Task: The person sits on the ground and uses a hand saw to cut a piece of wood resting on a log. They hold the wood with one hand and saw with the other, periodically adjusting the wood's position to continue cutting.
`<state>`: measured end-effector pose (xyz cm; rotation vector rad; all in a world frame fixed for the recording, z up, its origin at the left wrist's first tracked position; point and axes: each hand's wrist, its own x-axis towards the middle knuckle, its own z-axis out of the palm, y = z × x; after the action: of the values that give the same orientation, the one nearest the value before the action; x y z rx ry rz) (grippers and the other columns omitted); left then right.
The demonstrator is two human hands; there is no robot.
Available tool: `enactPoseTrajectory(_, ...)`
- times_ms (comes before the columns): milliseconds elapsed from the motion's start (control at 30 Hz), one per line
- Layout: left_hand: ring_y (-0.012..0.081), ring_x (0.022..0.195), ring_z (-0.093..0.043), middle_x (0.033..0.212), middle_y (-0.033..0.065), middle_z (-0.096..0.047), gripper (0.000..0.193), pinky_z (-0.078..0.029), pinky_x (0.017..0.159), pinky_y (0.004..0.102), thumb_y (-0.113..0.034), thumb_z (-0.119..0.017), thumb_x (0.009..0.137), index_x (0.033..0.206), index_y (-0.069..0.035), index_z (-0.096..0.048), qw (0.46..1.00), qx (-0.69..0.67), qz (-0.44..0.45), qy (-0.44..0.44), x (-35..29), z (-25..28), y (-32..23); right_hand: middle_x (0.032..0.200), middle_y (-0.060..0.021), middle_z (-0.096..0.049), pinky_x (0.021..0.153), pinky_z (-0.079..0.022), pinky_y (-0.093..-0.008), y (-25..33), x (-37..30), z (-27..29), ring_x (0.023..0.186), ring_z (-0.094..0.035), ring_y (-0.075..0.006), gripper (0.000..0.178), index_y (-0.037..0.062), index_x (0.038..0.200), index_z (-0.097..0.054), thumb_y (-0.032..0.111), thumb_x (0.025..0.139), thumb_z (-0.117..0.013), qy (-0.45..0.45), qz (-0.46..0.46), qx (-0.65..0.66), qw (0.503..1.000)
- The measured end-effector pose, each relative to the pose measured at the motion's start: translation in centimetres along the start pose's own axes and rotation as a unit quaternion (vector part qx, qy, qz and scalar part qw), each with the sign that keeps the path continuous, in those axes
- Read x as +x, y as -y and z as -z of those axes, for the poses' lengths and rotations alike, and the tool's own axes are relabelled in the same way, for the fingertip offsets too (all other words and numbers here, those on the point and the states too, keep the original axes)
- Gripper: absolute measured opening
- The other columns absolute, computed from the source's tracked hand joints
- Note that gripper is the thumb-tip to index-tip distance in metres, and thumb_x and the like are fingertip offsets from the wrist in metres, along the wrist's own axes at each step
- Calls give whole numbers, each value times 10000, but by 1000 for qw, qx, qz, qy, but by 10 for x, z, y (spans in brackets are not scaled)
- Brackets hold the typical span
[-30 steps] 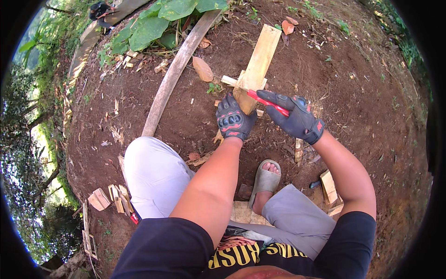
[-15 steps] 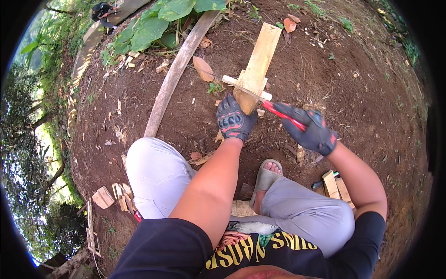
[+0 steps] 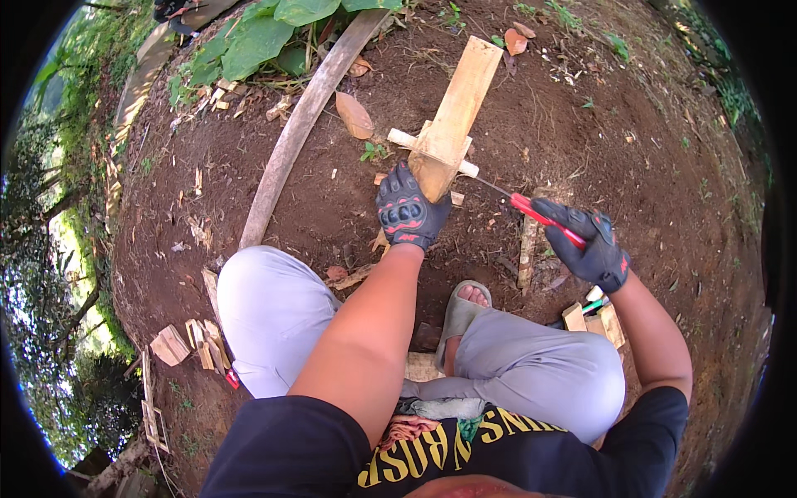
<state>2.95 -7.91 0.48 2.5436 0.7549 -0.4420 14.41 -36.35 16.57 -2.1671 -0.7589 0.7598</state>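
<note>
Brown dirt point(image 3: 664, 191) is pretty much serving as the floor here, big green leaves point(image 3: 251, 46) are crowding the top edge, a pale path point(image 3: 152, 56) is running along the upper left, and bright daylight's poking through the trees point(image 3: 37, 274).

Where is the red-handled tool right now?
In the head view, right of centre, the red-handled tool is in the right hand, pointing up and left toward the wooden board at the left hand.
</note>
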Motion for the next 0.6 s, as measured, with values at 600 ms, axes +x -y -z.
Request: enactPoseTrajectory(600, 450, 1351, -612, 1465, 278, -623, 1059, -478, 1175, 558, -536, -908, 778, 1551, 59, -495, 998, 28, -15, -51, -2, -3, 5, 1374, -116, -783, 907, -641, -432, 3, 40, -63, 1078, -810, -338, 476, 184, 1493, -710, 138, 1020, -727, -16, 19, -8, 1000)
